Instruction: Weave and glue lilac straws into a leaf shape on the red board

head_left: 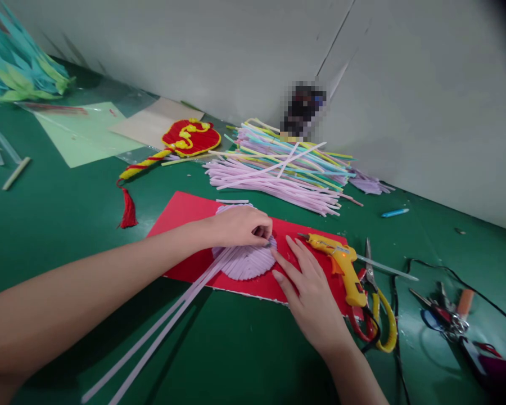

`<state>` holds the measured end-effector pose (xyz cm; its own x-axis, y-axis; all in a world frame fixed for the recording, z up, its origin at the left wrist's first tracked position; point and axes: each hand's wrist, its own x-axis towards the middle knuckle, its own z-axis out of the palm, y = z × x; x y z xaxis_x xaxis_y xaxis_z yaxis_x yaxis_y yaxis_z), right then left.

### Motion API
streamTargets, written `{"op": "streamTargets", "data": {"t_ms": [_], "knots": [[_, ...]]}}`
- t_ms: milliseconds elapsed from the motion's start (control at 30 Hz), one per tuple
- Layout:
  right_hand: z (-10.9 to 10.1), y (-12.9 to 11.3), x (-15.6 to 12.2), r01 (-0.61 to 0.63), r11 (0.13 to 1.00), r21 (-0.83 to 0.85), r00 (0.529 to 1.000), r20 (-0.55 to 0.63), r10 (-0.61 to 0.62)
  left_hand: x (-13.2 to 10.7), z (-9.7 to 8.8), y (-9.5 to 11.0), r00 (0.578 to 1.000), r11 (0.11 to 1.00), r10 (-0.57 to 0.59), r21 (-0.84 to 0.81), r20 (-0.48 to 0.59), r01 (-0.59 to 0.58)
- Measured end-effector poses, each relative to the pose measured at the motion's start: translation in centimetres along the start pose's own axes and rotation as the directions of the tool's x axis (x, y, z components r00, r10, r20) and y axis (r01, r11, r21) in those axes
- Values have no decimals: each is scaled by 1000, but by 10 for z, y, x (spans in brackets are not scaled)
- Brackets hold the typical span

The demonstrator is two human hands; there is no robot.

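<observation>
A round pad of lilac pipe cleaners (247, 267), laid side by side, rests on a red board (320, 233). Two long pipe cleaners (168, 320) trail from it toward the lower left. My left hand (242, 225) reaches across the pad, its fingers pinched on a pipe cleaner end near the right edge; the exact grip is partly hidden. At that same edge my right hand (307, 287) lies with fingers stretched and apart, the index fingertip close to the left fingers. Just right of it lies a yellow hot glue gun (341, 261), its nozzle pointing left.
Scissors (375, 304) with red and yellow handles lie beside the glue gun, near a bunch of keys (451, 320) and a black cable (396, 315). Behind the board are piled pipe cleaners (278, 183) and a red-yellow fan (194, 138) with a tassel (129, 209).
</observation>
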<state>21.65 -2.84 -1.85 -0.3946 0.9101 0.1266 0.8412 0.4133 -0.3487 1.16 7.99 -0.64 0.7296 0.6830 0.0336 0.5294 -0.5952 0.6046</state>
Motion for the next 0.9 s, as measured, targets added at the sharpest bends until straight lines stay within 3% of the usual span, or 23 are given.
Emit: {"op": "streamTargets", "data": {"t_ms": [633,767,900], "knots": [[0,-1,-2,7,1000,27,1000,-8,-7,-1,0,0,1000,1000,2,30,4,-2],[-1,-1,-1,12,994,107,995,-101,-1,0,2,-3,1000,998,15,67,-20,-13],[-5,2,3,31,988,151,956,-292,15,-6,-2,0,1000,1000,-4,25,-22,4]]}}
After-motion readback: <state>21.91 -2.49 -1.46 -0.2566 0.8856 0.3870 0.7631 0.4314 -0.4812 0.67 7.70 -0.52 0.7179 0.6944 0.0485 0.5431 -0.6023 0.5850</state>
